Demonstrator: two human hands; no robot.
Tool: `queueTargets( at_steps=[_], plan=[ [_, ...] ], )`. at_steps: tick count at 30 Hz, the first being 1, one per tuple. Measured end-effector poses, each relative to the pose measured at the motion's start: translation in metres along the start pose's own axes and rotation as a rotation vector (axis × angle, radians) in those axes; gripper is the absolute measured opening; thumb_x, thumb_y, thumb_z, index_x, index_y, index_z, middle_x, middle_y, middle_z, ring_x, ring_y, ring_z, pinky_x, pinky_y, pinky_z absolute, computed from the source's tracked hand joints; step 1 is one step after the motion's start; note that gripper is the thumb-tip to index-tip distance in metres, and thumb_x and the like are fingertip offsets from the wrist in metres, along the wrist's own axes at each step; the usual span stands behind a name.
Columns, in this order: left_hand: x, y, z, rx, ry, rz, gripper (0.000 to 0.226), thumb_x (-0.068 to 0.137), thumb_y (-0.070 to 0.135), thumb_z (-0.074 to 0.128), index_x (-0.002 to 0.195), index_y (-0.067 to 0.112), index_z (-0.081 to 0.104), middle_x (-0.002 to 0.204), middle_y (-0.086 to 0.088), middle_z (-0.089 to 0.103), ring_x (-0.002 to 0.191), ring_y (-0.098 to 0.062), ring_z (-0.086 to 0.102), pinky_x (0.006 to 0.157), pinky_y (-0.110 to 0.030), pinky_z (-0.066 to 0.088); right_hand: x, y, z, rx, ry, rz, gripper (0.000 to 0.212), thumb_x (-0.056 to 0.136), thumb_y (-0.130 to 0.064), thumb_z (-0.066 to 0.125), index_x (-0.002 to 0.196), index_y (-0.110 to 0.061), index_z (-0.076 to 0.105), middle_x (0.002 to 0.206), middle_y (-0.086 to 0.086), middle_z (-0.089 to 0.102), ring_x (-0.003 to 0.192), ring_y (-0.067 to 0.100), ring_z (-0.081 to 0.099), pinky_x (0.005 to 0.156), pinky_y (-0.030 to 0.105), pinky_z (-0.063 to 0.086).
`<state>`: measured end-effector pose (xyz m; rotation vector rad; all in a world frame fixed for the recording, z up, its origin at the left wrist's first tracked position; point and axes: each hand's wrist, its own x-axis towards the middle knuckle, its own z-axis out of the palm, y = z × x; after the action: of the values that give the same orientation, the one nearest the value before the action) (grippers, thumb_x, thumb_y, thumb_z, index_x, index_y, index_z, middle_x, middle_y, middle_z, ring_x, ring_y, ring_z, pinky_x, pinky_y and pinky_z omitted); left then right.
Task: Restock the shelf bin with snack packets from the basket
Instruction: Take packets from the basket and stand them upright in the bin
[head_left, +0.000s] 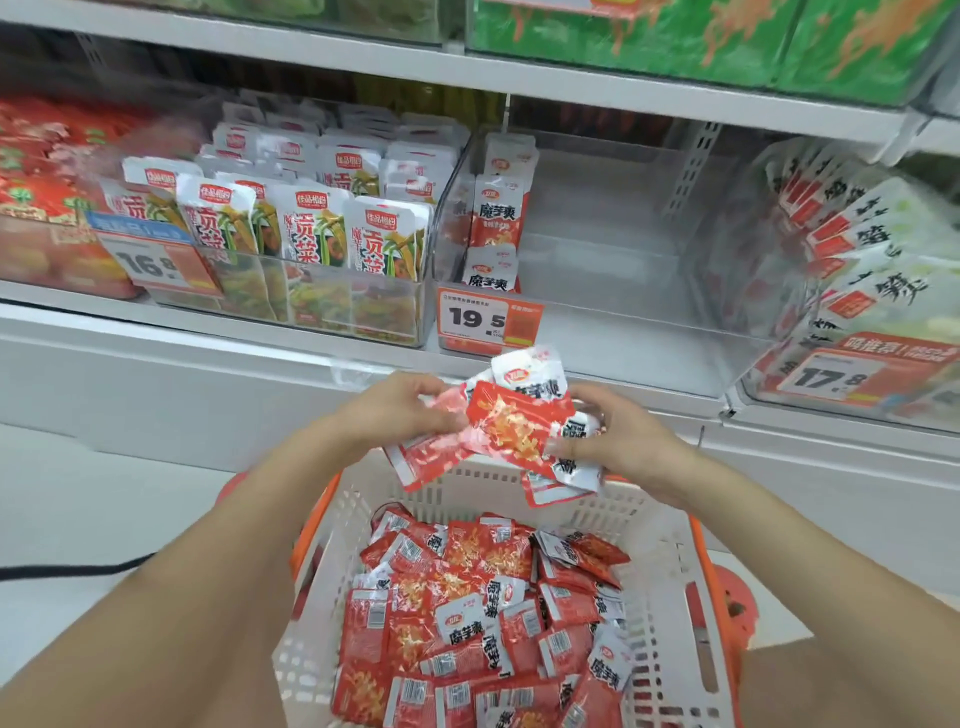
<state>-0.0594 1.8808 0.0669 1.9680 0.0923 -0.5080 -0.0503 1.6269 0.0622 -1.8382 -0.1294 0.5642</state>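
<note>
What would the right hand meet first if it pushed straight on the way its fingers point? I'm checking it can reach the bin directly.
Probably the left hand: the right hand points leftward across the bunch of red packets both hands grip, not up toward the clear bin. Depth is unclear.

Handful of red-and-white snack packets held fanned and overlapping above basket's far rim, just below shelf edge. White basket w/ orange trim filled w/ more same packets, jumbled, some barcode-side up. Clear shelf bin mostly bare; few packets stood upright at its left wall.
</note>
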Motion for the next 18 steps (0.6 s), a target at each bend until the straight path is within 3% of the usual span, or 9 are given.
queueTargets(
  at_steps=[3, 5, 7, 10, 14, 16, 18],
  plan=[
    [-0.004, 0.003, -0.009, -0.212, -0.001, -0.046, 0.012, 0.088, 0.017, 0.065, 0.099, 0.013, 0.064, 0.077, -0.004, 0.073, 0.059, -0.013, 0.068, 0.052, -0.023, 0.054, 0.001, -0.009, -0.004, 0.131, -0.043, -0.014, 0.047, 0.079, -0.002, 0.072, 0.120, -0.019, 0.059, 0.114, 0.004, 0.069, 0.092, 0.021, 0.070, 0.082, 0.043, 0.057],
    [-0.006, 0.006, -0.009, -0.397, 0.011, -0.074, 0.012, 0.094, 0.007, 0.054, 0.104, 0.010, 0.060, 0.073, -0.003, 0.072, 0.056, -0.012, 0.067, 0.047, -0.024, 0.053, 0.004, -0.013, -0.004, 0.215, -0.057, 0.019, 0.049, 0.076, -0.007, 0.072, 0.121, -0.018, 0.059, 0.110, 0.004, 0.070, 0.091, 0.023, 0.070, 0.083, 0.044, 0.056],
    [-0.007, 0.009, -0.001, -0.490, -0.022, -0.055, 0.022, 0.096, 0.004, 0.047, 0.116, 0.010, 0.055, 0.087, -0.008, 0.072, 0.068, -0.017, 0.069, 0.058, -0.031, 0.058, 0.007, -0.015, 0.000, 0.296, -0.052, 0.042, 0.052, 0.071, -0.010, 0.073, 0.120, -0.018, 0.059, 0.103, 0.002, 0.072, 0.084, 0.019, 0.070, 0.078, 0.039, 0.057],
    [-0.012, 0.017, 0.015, -0.644, -0.117, 0.021, 0.036, 0.098, 0.000, 0.041, 0.129, 0.016, 0.046, 0.105, -0.014, 0.068, 0.085, -0.024, 0.068, 0.076, -0.041, 0.056, 0.012, -0.019, 0.008, 0.395, -0.031, 0.039, 0.040, 0.077, -0.004, 0.070, 0.114, -0.017, 0.060, 0.105, 0.002, 0.070, 0.079, 0.018, 0.069, 0.063, 0.031, 0.058],
    [-0.014, 0.025, 0.026, -0.852, -0.135, 0.067, 0.032, 0.100, 0.008, 0.039, 0.121, 0.026, 0.053, 0.095, -0.008, 0.071, 0.081, -0.021, 0.070, 0.072, -0.040, 0.057, 0.014, -0.019, 0.014, 0.449, 0.026, 0.034, 0.034, 0.072, -0.007, 0.073, 0.101, -0.018, 0.061, 0.114, 0.006, 0.066, 0.081, 0.021, 0.071, 0.064, 0.036, 0.060],
    [-0.016, 0.028, 0.031, -0.965, -0.130, 0.043, 0.022, 0.097, 0.017, 0.044, 0.114, 0.022, 0.057, 0.089, -0.007, 0.073, 0.076, -0.020, 0.071, 0.065, -0.036, 0.058, 0.013, -0.021, 0.017, 0.482, 0.018, 0.017, 0.029, 0.071, -0.008, 0.072, 0.096, -0.017, 0.059, 0.103, 0.006, 0.069, 0.074, 0.018, 0.071, 0.055, 0.030, 0.057],
    [-0.017, 0.030, 0.035, -1.073, -0.151, 0.024, 0.029, 0.087, 0.025, 0.051, 0.113, 0.014, 0.057, 0.092, -0.011, 0.073, 0.078, -0.023, 0.071, 0.067, -0.036, 0.059, 0.010, -0.023, 0.019, 0.470, 0.012, -0.007, 0.024, 0.074, -0.008, 0.070, 0.093, -0.017, 0.058, 0.093, 0.003, 0.071, 0.070, 0.016, 0.070, 0.051, 0.029, 0.056]
  ],
)
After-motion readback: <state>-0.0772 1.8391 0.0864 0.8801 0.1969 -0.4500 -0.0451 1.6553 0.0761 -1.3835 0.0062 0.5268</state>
